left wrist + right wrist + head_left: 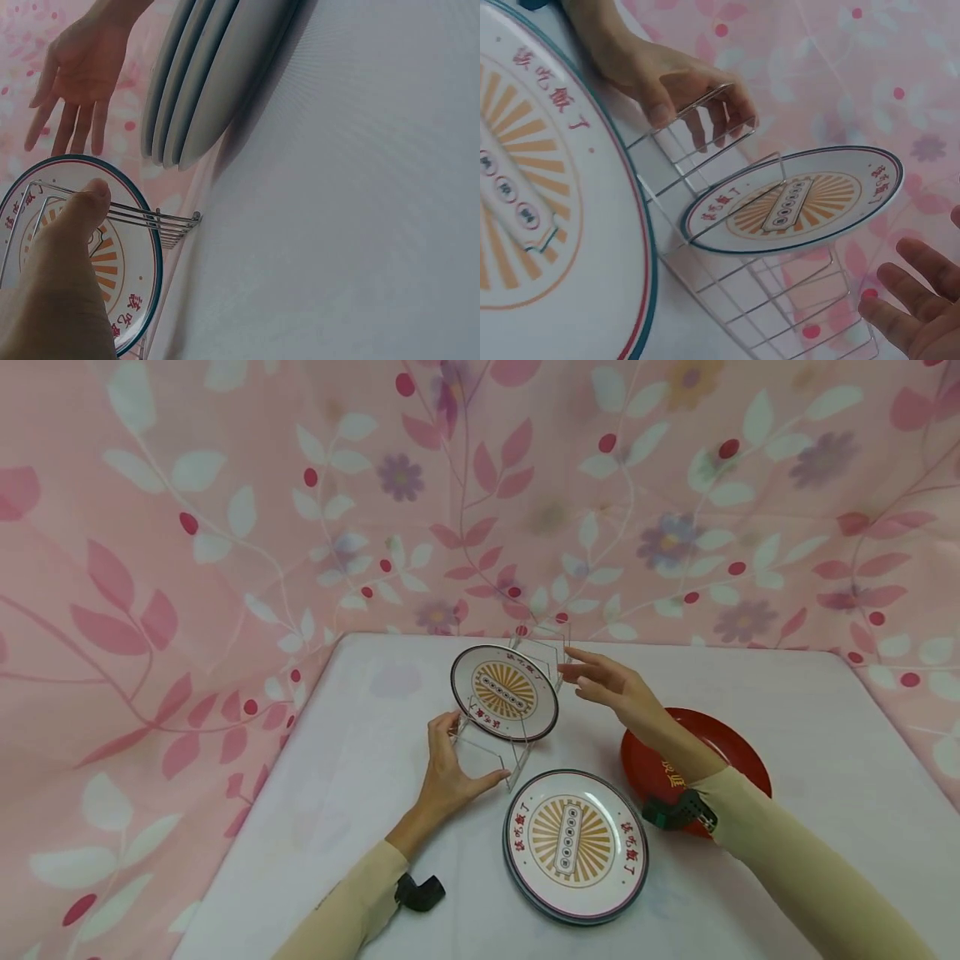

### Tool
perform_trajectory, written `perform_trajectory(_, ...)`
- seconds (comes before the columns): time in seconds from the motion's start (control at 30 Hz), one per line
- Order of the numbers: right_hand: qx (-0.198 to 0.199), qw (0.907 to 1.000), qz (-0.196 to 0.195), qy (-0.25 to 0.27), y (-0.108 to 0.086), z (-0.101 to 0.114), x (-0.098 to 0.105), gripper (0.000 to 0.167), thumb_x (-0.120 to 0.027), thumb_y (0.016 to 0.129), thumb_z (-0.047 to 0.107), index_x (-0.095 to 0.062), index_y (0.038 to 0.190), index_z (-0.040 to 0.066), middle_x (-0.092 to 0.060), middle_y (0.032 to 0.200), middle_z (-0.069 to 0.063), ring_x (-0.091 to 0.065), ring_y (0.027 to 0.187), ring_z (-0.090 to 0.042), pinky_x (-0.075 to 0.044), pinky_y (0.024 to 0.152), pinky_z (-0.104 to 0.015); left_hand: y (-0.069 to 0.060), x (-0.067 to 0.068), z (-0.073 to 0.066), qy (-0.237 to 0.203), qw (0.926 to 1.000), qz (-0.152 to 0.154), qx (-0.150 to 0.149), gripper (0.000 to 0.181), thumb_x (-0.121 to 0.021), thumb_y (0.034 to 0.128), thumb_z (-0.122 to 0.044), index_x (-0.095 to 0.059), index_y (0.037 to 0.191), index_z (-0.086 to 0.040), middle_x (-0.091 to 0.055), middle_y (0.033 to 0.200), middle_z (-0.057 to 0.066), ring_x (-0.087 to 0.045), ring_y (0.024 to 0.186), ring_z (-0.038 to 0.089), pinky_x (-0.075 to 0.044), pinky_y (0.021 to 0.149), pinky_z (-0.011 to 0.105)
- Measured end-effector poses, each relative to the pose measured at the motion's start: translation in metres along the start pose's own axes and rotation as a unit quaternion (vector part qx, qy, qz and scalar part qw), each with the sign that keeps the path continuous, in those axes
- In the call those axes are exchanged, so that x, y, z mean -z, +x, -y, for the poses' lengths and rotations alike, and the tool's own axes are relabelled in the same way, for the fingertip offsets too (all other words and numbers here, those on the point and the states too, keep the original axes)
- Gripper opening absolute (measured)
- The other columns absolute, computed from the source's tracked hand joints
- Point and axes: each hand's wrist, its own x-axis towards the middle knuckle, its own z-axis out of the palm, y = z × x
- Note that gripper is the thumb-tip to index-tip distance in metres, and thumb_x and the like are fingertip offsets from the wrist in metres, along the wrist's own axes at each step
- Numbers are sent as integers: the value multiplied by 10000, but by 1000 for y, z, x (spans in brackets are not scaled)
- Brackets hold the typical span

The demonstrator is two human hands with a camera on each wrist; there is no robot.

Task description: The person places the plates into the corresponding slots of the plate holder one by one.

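Observation:
A wire plate rack [517, 767] stands near the back of the table. One white plate [504, 693] with a dark rim, an orange sunburst and red characters leans in its slots. My left hand [447, 777] grips the rack's near end, the thumb [84, 214] on the wires and the fingers at the other side. Beside the rack's far end is my right hand [611, 687], its fingers extended and nothing held; the right wrist view shows these fingers [911, 300] apart from the plate. A stack of similar plates [575, 843] lies in front of the rack.
A red plate [731, 747] with gold characters lies on the right, partly hidden under my right forearm. White cloth covers the table [337, 760]. A pink floral curtain [480, 493] hangs right behind its back edge.

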Motion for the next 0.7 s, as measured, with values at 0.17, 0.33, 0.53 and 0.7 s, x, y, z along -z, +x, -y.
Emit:
perform_trajectory(0.17, -212, 9984, 38, -527, -34, -10, 0, 504, -530, 1013, 165, -397, 1498, 163, -521, 1439, -156, -483, 1334, -337, -413, 1087, -478, 1, 1, -1, 5, 10000, -23, -52, 1152, -762, 676, -679, -305, 1398, 94, -355, 1361, 219, -369, 1257, 294, -377, 1047, 418)
perform_trajectory(0.33, -398, 9946, 131, -947, -62, -23, -7, 488, -544, 1008, 221, -424, 1481, 196, -550, 1415, -141, -490, 1326, -363, -382, 1052, -620, 1, 1, -1, -40, 10000, -4, 1, 1145, -804, 665, -633, -303, 1400, 88, -349, 1368, 203, -378, 1241, 314, -384, 1033, 414)
perform_trajectory(0.53, -360, 9948, 212, -934, -82, -30, -14, 484, -559, 997, 167, -443, 1466, 196, -571, 1396, -129, -524, 1301, -331, -436, 1045, -510, 1, 3, -2, -148, 9999, 42, 71, 1141, -863, 644, -548, -297, 1401, 91, -344, 1367, 246, -374, 1249, 294, -390, 1036, 390)
perform_trajectory(0.7, -455, 9960, 182, -753, -92, -38, -17, 535, -562, 986, 106, -408, 1486, 220, -555, 1407, -150, -512, 1313, -329, -463, 1038, -289, 1, 2, -1, -158, 9998, 60, 73, 1141, -827, 660, -596, -299, 1404, 89, -342, 1370, 248, -368, 1256, 280, -381, 1041, 365)
